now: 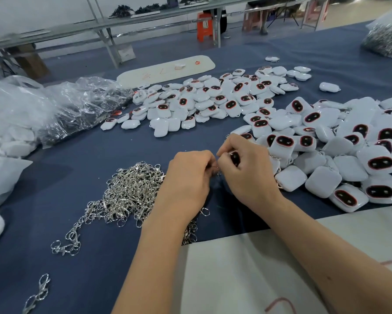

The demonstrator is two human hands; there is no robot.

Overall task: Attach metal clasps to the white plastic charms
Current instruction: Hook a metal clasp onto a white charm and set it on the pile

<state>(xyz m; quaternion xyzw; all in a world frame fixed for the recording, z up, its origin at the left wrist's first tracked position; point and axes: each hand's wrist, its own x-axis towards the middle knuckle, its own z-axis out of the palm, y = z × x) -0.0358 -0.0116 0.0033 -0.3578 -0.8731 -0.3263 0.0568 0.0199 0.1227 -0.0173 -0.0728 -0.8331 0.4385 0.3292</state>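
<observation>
**Two hands joined over one charm**

Two hands meet at the centre of the blue cloth surface [81, 257]. A white, rounded-square plastic charm [234, 157] with a glossy dark oval is gripped by the right hand [245, 171]; a small metal clasp [216, 167] is pinched by the left hand [190, 175]. Tangled silvery clasps [131, 193] are heaped at 9 o'clock, charm piles [340, 159] at 3 o'clock. Bare cloth is left at 7 o'clock.

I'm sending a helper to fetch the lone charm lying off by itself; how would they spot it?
Start at the far charm pile on the blue cloth. Beyond its right edge a single white charm lies blank side up, apart from both heaps.
</observation>
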